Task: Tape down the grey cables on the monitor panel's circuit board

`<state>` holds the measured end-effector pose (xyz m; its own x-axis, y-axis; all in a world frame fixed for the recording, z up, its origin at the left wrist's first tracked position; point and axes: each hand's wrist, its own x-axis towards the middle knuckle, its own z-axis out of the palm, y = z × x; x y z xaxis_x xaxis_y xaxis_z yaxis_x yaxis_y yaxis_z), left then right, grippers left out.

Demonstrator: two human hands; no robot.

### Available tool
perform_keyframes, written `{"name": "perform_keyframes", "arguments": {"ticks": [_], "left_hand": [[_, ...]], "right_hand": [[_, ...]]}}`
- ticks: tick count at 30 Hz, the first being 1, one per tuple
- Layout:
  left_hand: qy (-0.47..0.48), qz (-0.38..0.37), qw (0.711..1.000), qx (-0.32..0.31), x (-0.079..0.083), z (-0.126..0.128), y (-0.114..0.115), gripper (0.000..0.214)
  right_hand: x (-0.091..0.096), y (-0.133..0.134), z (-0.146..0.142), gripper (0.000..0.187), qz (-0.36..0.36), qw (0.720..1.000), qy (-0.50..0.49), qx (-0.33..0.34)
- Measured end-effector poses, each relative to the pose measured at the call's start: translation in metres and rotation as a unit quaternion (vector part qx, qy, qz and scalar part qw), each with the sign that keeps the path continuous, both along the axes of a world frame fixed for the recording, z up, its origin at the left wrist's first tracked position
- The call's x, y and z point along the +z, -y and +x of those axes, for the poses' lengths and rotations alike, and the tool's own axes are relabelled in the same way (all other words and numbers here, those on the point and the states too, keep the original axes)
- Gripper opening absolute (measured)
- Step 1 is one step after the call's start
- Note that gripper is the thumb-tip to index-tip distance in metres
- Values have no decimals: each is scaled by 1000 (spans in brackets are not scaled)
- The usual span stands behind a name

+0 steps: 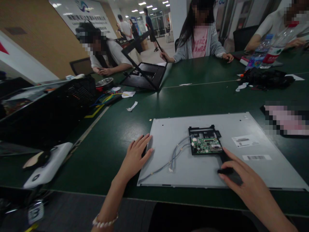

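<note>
A grey flat display panel (205, 175) lies back side up on the green table in front of me. On it sits a black plastic bracket (201, 129) with a green circuit board (205, 145). Thin grey cables (172, 158) run from the board's left side across the panel. My left hand (136, 154) rests at the panel's left edge with its fingers stretched out, holding nothing. At the lower right of the bracket, my right hand (238, 172) has its thumb and fingers closed around a black arm of the bracket. The palm side is partly hidden.
A black frame and housing (145, 75) stand across the table, with a person's hand on the frame. A large black casing (48, 112), a white device (49, 166), paper scraps, plastic bottles (275, 51), black cables (265, 79) and a phone (287, 120) lie around. Other people sit opposite.
</note>
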<state>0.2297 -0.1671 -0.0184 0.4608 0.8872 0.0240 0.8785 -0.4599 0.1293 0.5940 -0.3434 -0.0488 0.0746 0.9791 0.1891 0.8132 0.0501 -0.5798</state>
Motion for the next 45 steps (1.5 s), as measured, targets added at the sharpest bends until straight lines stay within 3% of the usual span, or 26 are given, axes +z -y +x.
{"name": "perform_keyframes", "arguments": {"ticks": [7,11,14,17,21,26,36,45], "left_hand": [[29,-15,999,-2,0,-2,4,54],[117,-48,992,3,6,-14,-10,52],[160,-19,987,16,14,-29,-47,47],[129,76,988,41,24,-42,-105,44],[46,124,976,174,34,-53,-180,45],[-1,110,973,205,27,-52,-227,51],[-83,90,966,229,21,-53,-254,35],[-110,93,974,176,19,-50,-220,39]], "right_hand": [[-6,1,1,22,1,1000,26,10],[-10,0,5,41,17,998,60,24],[-11,0,6,52,20,996,84,31],[-12,1,4,60,24,994,100,30],[-14,1,3,67,32,993,113,25],[-14,0,3,67,31,992,116,29],[-12,-2,2,66,20,992,118,33],[-13,-2,4,63,23,992,122,35]]}}
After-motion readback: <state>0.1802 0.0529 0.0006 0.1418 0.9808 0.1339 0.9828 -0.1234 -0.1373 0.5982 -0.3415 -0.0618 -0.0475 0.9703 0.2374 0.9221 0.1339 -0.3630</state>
